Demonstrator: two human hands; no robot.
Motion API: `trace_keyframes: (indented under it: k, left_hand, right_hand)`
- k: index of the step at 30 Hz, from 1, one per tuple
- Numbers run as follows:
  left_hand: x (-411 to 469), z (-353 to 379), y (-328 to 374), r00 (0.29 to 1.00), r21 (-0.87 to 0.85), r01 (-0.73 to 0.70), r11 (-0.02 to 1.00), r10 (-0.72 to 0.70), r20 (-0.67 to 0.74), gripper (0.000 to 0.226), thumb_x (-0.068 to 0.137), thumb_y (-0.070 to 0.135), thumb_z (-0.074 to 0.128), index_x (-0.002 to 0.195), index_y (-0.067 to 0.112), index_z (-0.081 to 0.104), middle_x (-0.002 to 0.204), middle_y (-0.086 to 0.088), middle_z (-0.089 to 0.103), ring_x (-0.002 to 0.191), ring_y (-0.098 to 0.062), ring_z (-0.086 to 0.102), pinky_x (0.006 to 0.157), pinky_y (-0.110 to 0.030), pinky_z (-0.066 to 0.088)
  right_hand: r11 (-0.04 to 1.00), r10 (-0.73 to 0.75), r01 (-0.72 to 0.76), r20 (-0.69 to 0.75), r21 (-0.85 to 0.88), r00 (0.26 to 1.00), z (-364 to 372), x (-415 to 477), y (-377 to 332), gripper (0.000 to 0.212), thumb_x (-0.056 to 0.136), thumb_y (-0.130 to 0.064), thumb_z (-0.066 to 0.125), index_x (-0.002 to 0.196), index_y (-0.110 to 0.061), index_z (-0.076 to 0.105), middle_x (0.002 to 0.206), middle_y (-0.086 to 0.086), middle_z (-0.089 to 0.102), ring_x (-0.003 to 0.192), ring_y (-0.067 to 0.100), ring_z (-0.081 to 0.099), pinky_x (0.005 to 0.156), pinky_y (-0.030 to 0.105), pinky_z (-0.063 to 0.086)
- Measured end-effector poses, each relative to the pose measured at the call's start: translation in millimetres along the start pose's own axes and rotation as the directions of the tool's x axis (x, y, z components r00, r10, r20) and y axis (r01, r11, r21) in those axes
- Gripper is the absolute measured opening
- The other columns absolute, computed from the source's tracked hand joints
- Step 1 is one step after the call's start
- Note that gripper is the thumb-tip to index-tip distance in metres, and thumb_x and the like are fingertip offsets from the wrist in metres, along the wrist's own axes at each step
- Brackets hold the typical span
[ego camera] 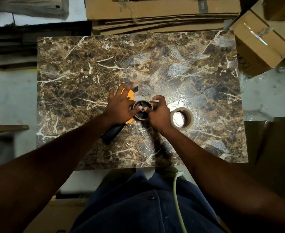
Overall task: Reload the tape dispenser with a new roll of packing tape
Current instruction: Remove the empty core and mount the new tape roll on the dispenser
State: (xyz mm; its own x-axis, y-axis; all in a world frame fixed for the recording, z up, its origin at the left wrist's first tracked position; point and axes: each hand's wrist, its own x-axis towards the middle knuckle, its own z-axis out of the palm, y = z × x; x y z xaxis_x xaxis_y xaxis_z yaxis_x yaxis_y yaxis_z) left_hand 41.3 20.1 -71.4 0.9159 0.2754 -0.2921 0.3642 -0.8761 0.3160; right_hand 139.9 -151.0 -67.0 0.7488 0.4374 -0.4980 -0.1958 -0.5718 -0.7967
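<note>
Tape dispenser (121, 113) lies on its side on the marble-patterned bench (88, 64), yellow body and black handle (110, 134) pointing back toward the person. Left hand (119, 106) is spread flat over the yellow body, fingers splayed, pinning it down; thumb reaches to the black hub (141, 110). Right hand (158, 111) is curled at the hub's right side, fingers pinched on the thin brown ring around it, which looks like a spent cardboard core (139, 117) rather than a full roll. Whether the pinch has the core firmly or only touches it, I cannot tell. New roll of clear packing tape (182, 118) rests flat on the bench just beside the right hand, untouched, hole up. Judgement: step in hand is clearing the old core off the hub; loading has not begun. Next move calls for drawing the core straight off along the hub axis while the left hand holds the dispenser still, then reaching for the new roll and checking its unwind direction before seating it. Risk: core binding on the hub tabs. Flattened cardboard boxes (155, 12) sit stacked beyond the far edge.
</note>
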Motion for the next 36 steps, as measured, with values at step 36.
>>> trace_keyframes:
  k: [36]
  left_hand:
    - [11,-4,4,0.989,-0.08,0.083,0.993,-0.072,0.129,0.054,0.097,0.065,0.057,0.091,0.017,0.079,0.175,-0.002,0.015,0.158,-0.034,0.012,0.124,-0.065,0.017]
  right_hand:
    - [0.748,-0.388,0.516,0.354,-0.419,0.851,-11,-6,22,0.12,0.078,-0.02,0.088,0.165,-0.026,0.005,0.155,0.01,0.047,0.133,0.03,0.051,0.105,0.046,0.049]
